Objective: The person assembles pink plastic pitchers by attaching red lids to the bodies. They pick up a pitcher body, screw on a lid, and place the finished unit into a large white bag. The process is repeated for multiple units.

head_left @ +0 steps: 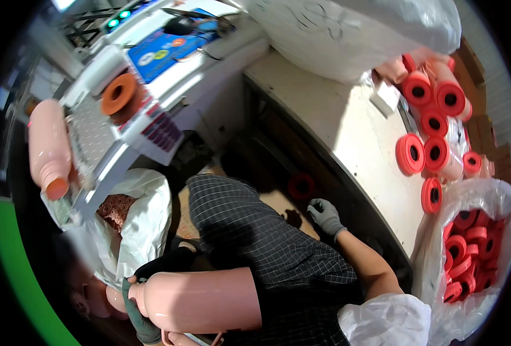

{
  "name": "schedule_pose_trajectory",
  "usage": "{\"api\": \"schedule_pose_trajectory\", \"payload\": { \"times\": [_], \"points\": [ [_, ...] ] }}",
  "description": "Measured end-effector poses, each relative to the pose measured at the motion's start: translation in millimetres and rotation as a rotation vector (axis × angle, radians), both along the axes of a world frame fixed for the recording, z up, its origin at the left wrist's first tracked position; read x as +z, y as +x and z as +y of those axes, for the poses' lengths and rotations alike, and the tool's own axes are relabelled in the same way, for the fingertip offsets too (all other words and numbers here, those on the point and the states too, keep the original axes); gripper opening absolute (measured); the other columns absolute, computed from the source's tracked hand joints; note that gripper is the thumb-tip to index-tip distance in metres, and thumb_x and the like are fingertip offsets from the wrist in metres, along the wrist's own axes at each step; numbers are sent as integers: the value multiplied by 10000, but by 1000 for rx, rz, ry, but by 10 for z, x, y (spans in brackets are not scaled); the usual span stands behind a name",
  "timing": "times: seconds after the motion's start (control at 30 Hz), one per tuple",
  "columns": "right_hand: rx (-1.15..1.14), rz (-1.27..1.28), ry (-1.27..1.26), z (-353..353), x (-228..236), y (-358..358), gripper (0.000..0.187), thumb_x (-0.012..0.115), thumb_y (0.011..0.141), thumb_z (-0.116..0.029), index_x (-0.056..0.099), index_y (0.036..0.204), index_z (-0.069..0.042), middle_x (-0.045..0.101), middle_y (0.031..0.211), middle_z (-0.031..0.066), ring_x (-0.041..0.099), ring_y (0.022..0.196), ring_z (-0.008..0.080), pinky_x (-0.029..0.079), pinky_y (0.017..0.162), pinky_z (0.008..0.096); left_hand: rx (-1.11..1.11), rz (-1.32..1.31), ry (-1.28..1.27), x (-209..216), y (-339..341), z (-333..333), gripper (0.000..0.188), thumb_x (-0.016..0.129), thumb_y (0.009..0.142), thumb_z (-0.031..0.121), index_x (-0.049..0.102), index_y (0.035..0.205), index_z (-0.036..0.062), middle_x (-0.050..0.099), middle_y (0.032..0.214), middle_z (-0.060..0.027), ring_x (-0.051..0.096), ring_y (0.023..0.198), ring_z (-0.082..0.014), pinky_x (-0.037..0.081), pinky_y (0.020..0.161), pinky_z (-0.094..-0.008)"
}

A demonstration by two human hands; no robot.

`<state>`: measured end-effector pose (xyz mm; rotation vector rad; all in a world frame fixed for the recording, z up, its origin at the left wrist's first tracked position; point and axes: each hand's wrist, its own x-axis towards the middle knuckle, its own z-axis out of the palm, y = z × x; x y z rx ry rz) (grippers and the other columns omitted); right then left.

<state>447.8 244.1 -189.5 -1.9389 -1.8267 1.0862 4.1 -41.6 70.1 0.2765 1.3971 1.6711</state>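
Pink plastic bottle (pixel 200 300) lies sideways across the lap, its neck gripped by the gloved left hand (pixel 140 314), fingers wrapped around it. Gloved right hand (pixel 324 214) reaches down toward the floor under the workbench (pixel 348 138), fingers loosely curled, near a red ring (pixel 301 185).

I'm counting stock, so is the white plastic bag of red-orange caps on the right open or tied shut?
Open: the white plastic bag gapes at its mouth, showing red-orange caps piled inside.
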Motion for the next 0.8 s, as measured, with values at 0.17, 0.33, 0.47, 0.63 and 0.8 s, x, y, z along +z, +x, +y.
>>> {"api": "schedule_pose_trajectory", "payload": {
  "times": [0.17, 0.33, 0.47, 0.63, 0.8],
  "points": [
    [-52, -333, -241, 116, -638, -27, 557, 704, 914, -456, 687, 1191, 27, 701, 1198, 254, 676, 1125, 392, 532, 962, 457, -50, -84, -242, -538, -257, -406, 544, 418, 1085, 441, 468, 1467, 58, 571, 1387, -112, 554, 1271, -227, 423, 1108, -370],
    [-36, -412, -456, 661, -1567, -363, 595, 617, 940, -537, 696, 1231, -24, 699, 1269, 189, 657, 1186, 354, 514, 1006, 464, -116, 39, -510, -93, 52, 97, 384, 427, 1118, 317, 526, 1400, 76, 611, 1298, -43, 574, 1208, -188, 455, 1061, -327],
    [109, -469, -466, 1055, -1805, -632, 579, 604, 952, -517, 691, 1236, -21, 696, 1272, 188, 656, 1187, 348, 516, 1008, 461, -165, 46, -652, -223, -101, -248, 419, 532, 1081, 271, 496, 1439, 55, 581, 1341, -87, 550, 1242, -224, 435, 1085, -362],
    [220, -507, -449, 1140, -1994, -805, 559, 586, 966, -493, 685, 1243, -17, 692, 1276, 185, 654, 1188, 340, 519, 1011, 458, -125, 52, -481, -260, 24, -104, 322, 455, 1096, 316, 554, 1294, 83, 612, 1308, -55, 585, 1189, -169, 466, 1022, -324],
    [334, -508, -383, 1100, -1974, -943, 540, 569, 981, -468, 679, 1250, -13, 689, 1279, 183, 652, 1189, 332, 521, 1014, 454, -63, 139, -580, -477, -57, -356, 260, 467, 1069, 272, 647, 1092, 85, 693, 1157, -57, 663, 1043, -159, 555, 856, -350]
  ]
}}
